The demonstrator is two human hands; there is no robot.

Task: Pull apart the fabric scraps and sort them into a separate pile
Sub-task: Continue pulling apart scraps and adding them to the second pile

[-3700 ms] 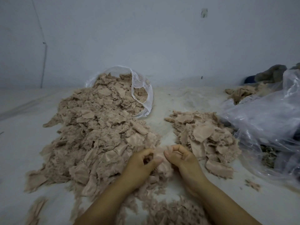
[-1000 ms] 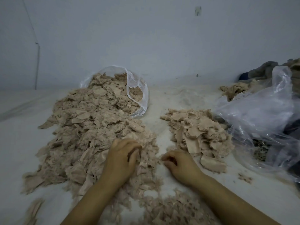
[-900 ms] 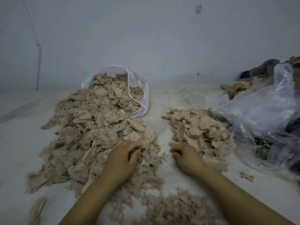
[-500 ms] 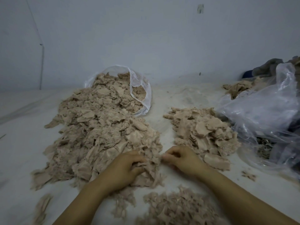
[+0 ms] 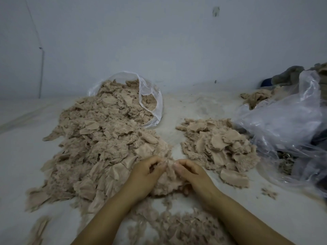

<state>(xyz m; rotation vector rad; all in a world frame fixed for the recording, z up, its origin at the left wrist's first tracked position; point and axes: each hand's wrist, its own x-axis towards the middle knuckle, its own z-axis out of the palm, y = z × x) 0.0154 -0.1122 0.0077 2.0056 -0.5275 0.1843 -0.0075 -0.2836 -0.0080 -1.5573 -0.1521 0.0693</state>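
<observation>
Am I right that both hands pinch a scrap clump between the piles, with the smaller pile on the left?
Not quite: the head view shows the smaller pile on the right. Both the left hand and right hand do pinch the scrap clump.

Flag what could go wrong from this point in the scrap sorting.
1. Both hands, left hand and right hand, pinch one clump of scraps; fluff may drop when it tears apart.
2. The big pile and the sorted pile lie close; scraps could mix.
</observation>
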